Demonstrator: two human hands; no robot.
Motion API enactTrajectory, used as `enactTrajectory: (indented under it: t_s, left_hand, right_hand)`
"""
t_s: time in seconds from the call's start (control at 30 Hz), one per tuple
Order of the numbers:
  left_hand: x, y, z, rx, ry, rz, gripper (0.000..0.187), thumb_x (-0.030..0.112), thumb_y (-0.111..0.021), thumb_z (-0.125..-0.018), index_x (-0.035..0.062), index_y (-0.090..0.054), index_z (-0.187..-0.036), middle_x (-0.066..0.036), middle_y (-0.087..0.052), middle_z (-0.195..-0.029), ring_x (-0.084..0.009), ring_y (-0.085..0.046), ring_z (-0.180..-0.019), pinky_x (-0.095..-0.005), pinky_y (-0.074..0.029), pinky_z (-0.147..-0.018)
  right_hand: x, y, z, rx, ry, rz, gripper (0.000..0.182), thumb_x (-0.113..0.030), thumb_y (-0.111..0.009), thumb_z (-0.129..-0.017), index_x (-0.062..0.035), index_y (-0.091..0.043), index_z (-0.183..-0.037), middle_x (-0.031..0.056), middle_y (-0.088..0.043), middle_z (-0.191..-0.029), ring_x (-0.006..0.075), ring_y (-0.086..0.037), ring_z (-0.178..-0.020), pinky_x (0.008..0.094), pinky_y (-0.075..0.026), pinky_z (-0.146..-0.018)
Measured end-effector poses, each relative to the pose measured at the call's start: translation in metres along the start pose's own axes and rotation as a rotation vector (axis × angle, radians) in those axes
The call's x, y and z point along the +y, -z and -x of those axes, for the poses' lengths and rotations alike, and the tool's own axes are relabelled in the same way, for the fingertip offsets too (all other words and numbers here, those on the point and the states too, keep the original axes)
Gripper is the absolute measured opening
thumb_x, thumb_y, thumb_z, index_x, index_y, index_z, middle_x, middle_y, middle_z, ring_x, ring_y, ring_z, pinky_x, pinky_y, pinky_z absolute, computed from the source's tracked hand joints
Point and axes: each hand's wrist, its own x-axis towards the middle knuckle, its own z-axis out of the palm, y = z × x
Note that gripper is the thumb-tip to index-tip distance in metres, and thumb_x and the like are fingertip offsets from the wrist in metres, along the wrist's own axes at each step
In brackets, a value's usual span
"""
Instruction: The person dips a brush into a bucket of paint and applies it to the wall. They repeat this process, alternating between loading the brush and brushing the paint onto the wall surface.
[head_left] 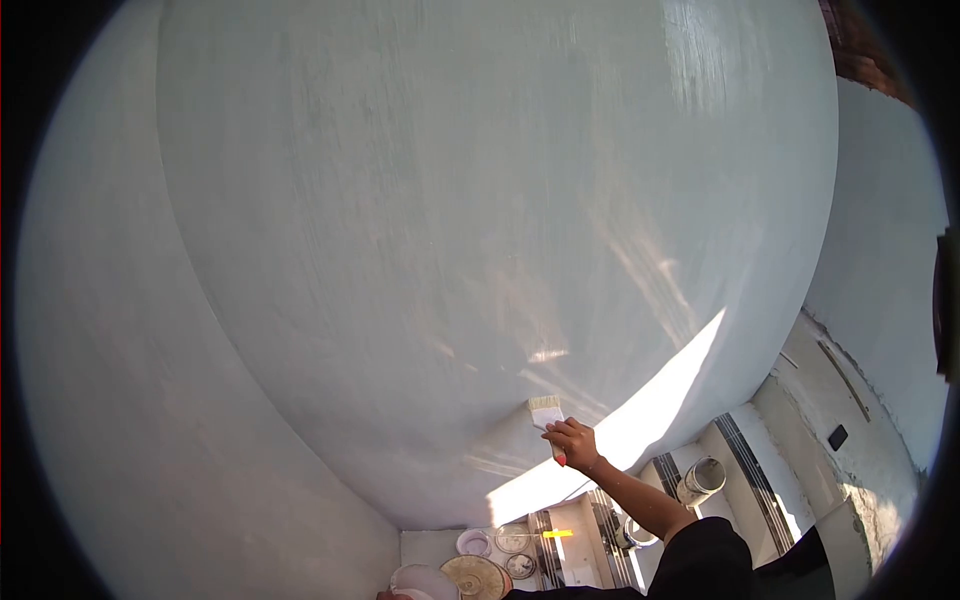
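My right hand (pixel 571 443) is closed around the handle of a flat paintbrush (pixel 544 412). Its pale bristles point up at the grey-white wall (pixel 450 250), on or very near the surface. The red end of the handle sticks out below my fingers. At the bottom edge, a small skin-toned patch (pixel 396 595) beside a whitish tub (pixel 425 580) may be part of my left hand; its fingers are cut off by the frame.
Steps with dark striped edges (pixel 748 455) run below the wall. On them stand a paint can (pixel 702 480) and a second can (pixel 636 532). Small tubs, a round lid (pixel 475 577) and a yellow strip (pixel 557 534) lie lower left. A dark phone-like object (pixel 838 437) rests on the right ledge.
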Motion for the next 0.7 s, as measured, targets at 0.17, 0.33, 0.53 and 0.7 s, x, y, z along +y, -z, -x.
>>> enactTrajectory:
  t_s: [0.17,0.33,0.53,0.7]
  left_hand:
    - [-0.003,-0.062,-0.048,0.127,0.068,-0.099,0.052,0.001,-0.076,-0.057,-0.0066,-0.055,-0.104,-0.021,-0.065,-0.1,-0.0337,-0.069,-0.085,-0.0423,-0.059,-0.063]
    - [-0.005,-0.115,-0.044,0.185,-0.016,0.124,0.043,-0.001,-0.075,-0.059,-0.0005,-0.051,-0.094,-0.017,-0.063,-0.091,-0.0312,-0.067,-0.081,-0.042,-0.057,-0.065]
    - [-0.008,-0.135,-0.025,0.209,0.009,0.231,0.035,0.001,-0.075,-0.052,0.0026,-0.052,-0.078,-0.015,-0.063,-0.083,-0.0302,-0.064,-0.074,-0.0414,-0.052,-0.065]
    - [0.009,-0.132,0.017,0.306,-0.082,0.011,0.03,0.004,-0.071,-0.051,0.003,-0.052,-0.074,-0.014,-0.064,-0.079,-0.0323,-0.064,-0.07,-0.0413,-0.052,-0.064]
  right_hand:
    - [0.023,0.02,-0.066,-0.184,0.062,-0.088,0.022,-0.008,-0.072,-0.067,-0.0168,-0.075,-0.087,-0.0021,-0.07,-0.082,0.0181,-0.064,-0.076,0.0333,-0.054,-0.06]
    - [0.045,0.108,-0.226,-0.271,0.073,-0.169,0.015,-0.011,-0.074,-0.066,-0.0095,-0.076,-0.081,0.0084,-0.073,-0.08,0.0261,-0.068,-0.07,0.0348,-0.053,-0.063]
    - [0.035,0.236,-0.394,-0.025,0.288,-0.177,0.035,-0.023,-0.051,-0.093,-0.0036,-0.066,-0.067,0.0118,-0.067,-0.062,0.0264,-0.059,-0.051,0.0358,-0.05,-0.054]
    - [0.005,0.324,-0.489,0.295,0.289,-0.028,0.008,-0.011,-0.073,-0.081,-0.0049,-0.076,-0.084,0.0099,-0.075,-0.088,0.0231,-0.071,-0.079,0.0338,-0.055,-0.072]
